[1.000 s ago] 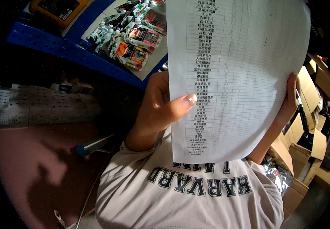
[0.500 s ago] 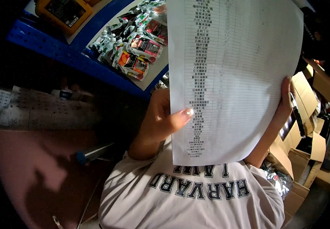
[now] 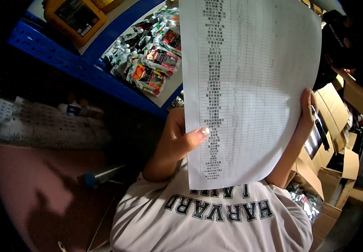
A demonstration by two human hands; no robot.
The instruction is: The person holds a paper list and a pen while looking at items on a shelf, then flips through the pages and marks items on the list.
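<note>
A large white printed sheet [image 3: 253,105], a table with a column of Chinese item names and ruled rows, is held up before me. My left hand [image 3: 181,140] grips its lower left edge, thumb across the front and the other fingers behind. On the right edge, my right hand [image 3: 308,107] pinches the sheet with the thumb in front; its fingers are mostly hidden. A black pen [image 3: 321,133] sticks out beside that hand, apparently held in it. The upper end of the sheet runs out of view.
Blue shelving [image 3: 84,69] at upper left bears foil spout pouches [image 3: 162,56] and a yellow jug [image 3: 75,19]. Open cardboard boxes [image 3: 330,180] and a clear plastic bag [image 3: 305,203] lie at right. Another person in dark clothing [image 3: 337,42] stands at upper right.
The sheet and both hands have shifted slightly down and left in view, and more rows show at its top. The pen by my right hand is seen more plainly. Both grips stay.
</note>
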